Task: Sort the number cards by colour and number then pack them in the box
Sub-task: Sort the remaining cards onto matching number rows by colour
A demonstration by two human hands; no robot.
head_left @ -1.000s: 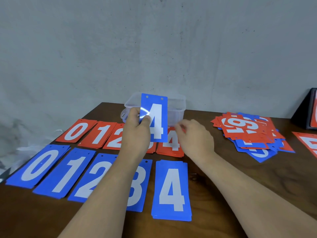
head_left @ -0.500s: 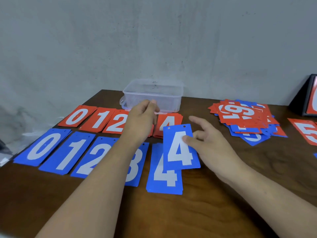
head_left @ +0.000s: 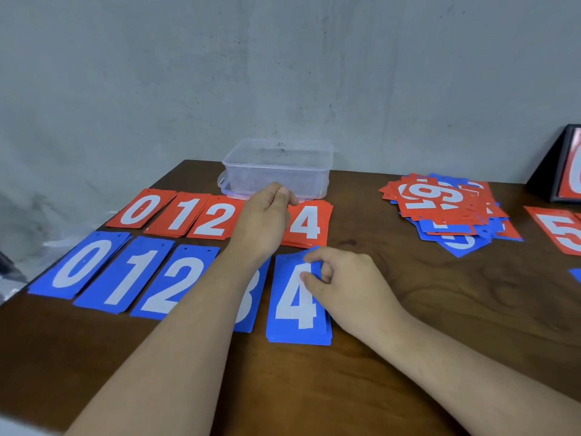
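Note:
Two rows of sorted piles lie on the brown table (head_left: pixel 440 309): red 0 (head_left: pixel 141 209), 1 (head_left: pixel 182 215), 2 (head_left: pixel 217 220) and 4 (head_left: pixel 306 225) behind, blue 0 (head_left: pixel 78 265), 1 (head_left: pixel 129 275), 2 (head_left: pixel 179 281), 3 (head_left: pixel 248 306) and 4 in front. My right hand (head_left: pixel 342 287) pinches the right edge of the top blue 4 card (head_left: pixel 292 309), which lies flat on its pile. My left hand (head_left: pixel 265 218) hovers over the hidden red 3 pile, fingers loosely curled, holding nothing. The clear plastic box (head_left: pixel 276 174) stands empty behind the red row.
A jumbled heap of unsorted red and blue cards (head_left: pixel 440 209) lies at the back right. A red 5 card (head_left: pixel 559 231) and a blue corner (head_left: pixel 575 273) sit at the right edge, by a black stand (head_left: pixel 547 177). A grey wall backs the table.
The blue 4 card passed from my left hand to my right, came down from in front of the box, and now lies squared on the blue 4 pile. My left hand stayed over the red row.

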